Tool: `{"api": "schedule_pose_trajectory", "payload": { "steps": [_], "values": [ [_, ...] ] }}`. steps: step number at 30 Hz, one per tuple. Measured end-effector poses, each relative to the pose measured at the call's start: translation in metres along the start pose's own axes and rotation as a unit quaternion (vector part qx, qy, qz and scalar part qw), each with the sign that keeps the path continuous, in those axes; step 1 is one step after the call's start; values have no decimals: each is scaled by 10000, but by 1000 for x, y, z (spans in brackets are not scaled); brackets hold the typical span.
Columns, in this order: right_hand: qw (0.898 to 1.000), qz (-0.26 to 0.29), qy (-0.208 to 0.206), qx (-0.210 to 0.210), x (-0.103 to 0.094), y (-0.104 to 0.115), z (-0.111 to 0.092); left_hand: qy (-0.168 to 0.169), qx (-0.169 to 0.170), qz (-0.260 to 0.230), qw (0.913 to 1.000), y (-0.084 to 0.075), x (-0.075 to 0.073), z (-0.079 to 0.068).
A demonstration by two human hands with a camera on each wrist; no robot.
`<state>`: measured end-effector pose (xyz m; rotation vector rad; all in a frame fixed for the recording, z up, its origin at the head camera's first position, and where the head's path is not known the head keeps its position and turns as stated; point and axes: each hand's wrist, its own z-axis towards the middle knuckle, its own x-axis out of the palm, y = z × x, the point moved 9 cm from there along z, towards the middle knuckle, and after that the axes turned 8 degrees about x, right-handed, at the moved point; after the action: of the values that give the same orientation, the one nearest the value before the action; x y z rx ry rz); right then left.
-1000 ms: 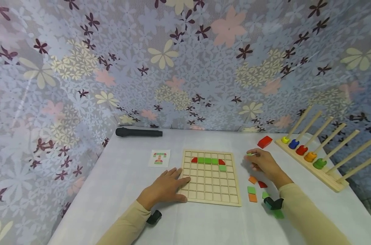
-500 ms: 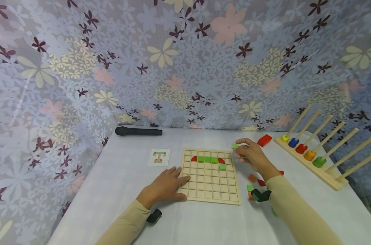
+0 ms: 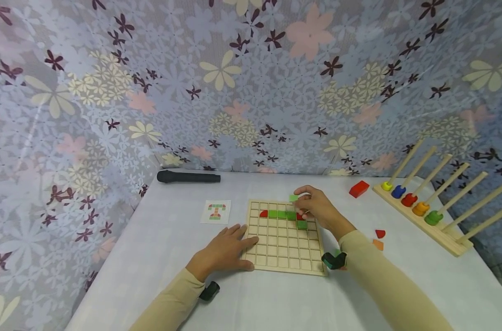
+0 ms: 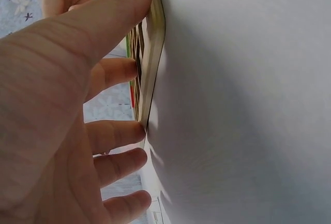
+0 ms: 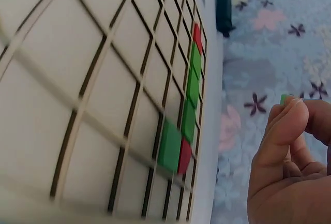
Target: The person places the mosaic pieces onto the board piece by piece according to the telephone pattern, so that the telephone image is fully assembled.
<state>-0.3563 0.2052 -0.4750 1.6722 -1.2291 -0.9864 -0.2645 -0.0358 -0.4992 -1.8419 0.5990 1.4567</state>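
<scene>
My right hand (image 3: 319,210) pinches a green square tile (image 3: 293,198) between thumb and fingertips, above the far right part of the wooden grid board (image 3: 281,263). In the right wrist view only a sliver of that tile (image 5: 284,99) shows past the thumb. Set in the board are a red quarter-round tile (image 3: 263,214), a row of green tiles (image 3: 281,214), a second red piece (image 5: 184,155) and a green tile (image 3: 302,224) below it. My left hand (image 3: 223,252) lies with fingers spread along the board's left edge, thumb and fingertips touching the frame (image 4: 153,63).
A pattern card (image 3: 215,212) lies left of the board, with a black microphone (image 3: 188,176) behind. At right are a red block (image 3: 359,189), a peg rack (image 3: 424,220) with coloured rings, and loose red (image 3: 380,234) and orange tiles (image 3: 377,244); my right forearm hides others.
My right hand has moved left with the green tile, from beside the board to over its far right part. The left hand has stayed at the board's edge.
</scene>
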Motion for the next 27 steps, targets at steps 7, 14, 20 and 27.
{"api": "schedule_pose_trajectory", "payload": {
  "steps": [7, 14, 20, 27],
  "values": [
    [9975, -651, 289, 7, 39, -1, 7, 9, -9, 27, 10000, 0, 0, 0],
    [9905, -1247, 562, 176, 77, -11, 13, 12, -3, 121, 9999, 0, -2, 0],
    [9734, -2275, 238, -102, 95, -12, 17, 33, 36, 130, 9999, -1, -1, 0],
    [9575, -2871, -73, -266, 99, -10, 18, -14, 86, 208, 9997, 0, -1, 1]
  ]
}}
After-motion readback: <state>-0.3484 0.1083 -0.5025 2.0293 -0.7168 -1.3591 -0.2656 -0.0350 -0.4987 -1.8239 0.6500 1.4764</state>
